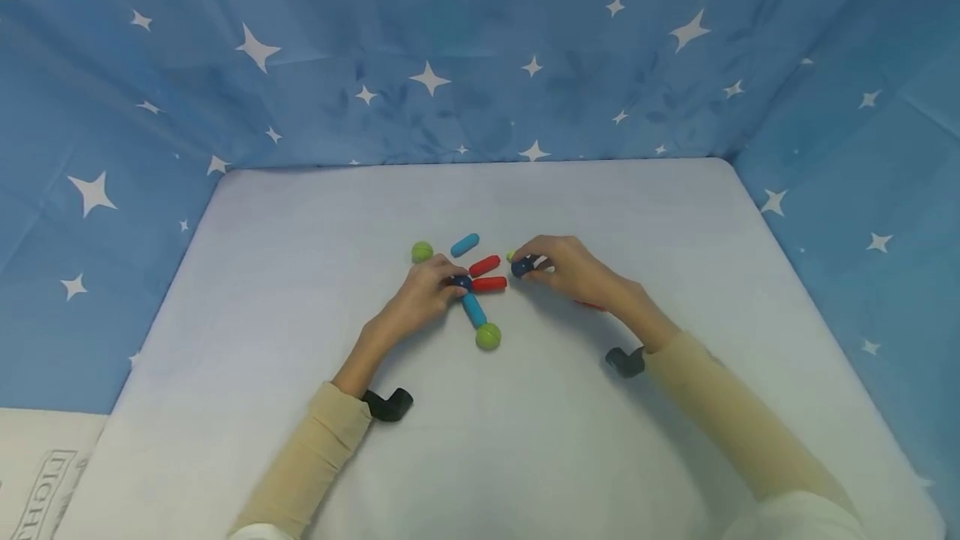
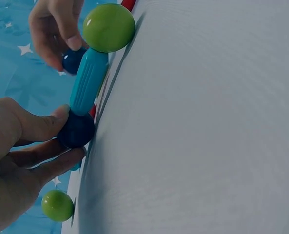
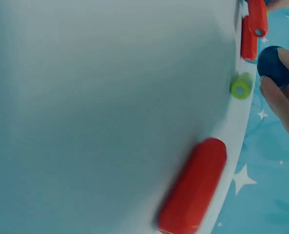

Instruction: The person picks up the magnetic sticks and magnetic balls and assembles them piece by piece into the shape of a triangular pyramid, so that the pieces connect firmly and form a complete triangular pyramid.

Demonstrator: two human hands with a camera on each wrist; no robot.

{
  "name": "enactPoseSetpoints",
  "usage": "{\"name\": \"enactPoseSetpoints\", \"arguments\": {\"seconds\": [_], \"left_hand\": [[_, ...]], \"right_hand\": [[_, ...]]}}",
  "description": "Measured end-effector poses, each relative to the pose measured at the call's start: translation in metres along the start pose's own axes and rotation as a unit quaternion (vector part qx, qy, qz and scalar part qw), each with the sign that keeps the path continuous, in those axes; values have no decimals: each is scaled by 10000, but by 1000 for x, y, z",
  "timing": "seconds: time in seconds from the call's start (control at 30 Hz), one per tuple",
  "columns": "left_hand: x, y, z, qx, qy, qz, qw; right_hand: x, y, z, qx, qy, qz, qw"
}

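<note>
- Glossy green ball [image 1: 488,337]: located on the near side of the group, joined to one end of a light-blue ribbed rod [image 1: 474,311].
- Short red rod [image 3: 195,187]: lies on the white bench [image 1: 525,457], partly hidden by the right forearm in the head view.
- Left hand [image 1: 425,290]: thumb and fingers pinch a glossy dark-blue ball [image 2: 76,130], which joins the rod's other end.
- Straight red rod [image 1: 491,283]: end meets this dark-blue ball; opposite end points toward the right hand.
- Right hand [image 1: 573,265]: thumb and fingers pinch a second dark-blue ball [image 3: 275,66], apart from the left-hand assembly.
- Second straight red rod [image 1: 484,265]: lies between the hands.
- Small green piece [image 3: 241,86]: near the right hand, mostly covered in the head view.
- Loose green ball [image 1: 422,252]: beyond the left hand.
- Loose light-blue rod [image 1: 465,245]: farthest piece.
- Blue star-printed curtain [image 1: 480,48]: behind the bench.
</note>
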State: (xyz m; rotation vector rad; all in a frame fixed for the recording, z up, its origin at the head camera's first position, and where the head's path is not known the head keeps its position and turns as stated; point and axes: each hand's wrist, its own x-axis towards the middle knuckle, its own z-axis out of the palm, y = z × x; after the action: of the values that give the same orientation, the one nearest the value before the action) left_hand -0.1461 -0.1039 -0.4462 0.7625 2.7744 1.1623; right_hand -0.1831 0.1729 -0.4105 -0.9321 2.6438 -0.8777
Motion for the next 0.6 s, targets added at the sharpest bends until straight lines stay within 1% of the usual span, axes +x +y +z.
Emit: {"name": "enactPoseSetpoints", "arguments": {"seconds": [0.1,0.23,0.4,0.53,0.6], "left_hand": [[1,0,3,6,-5,-51,10000],[1,-1,3,16,57,-116,9999],[1,-2,1,47,40,-184,9998],[1,-1,0,71,-8,-139,9999],[2,0,1,69,-55,-133,9999]], "right_hand": [[-5,2,7,-70,-61,-82,9999],[-3,-1,11,-154,-52,-187,9997],[-1,-6,12,-151,-127,-255,9995],[-4,-7,11,-191,-51,-235,9995],[-6,-6,9,-132,-8,-191,9997]]}}
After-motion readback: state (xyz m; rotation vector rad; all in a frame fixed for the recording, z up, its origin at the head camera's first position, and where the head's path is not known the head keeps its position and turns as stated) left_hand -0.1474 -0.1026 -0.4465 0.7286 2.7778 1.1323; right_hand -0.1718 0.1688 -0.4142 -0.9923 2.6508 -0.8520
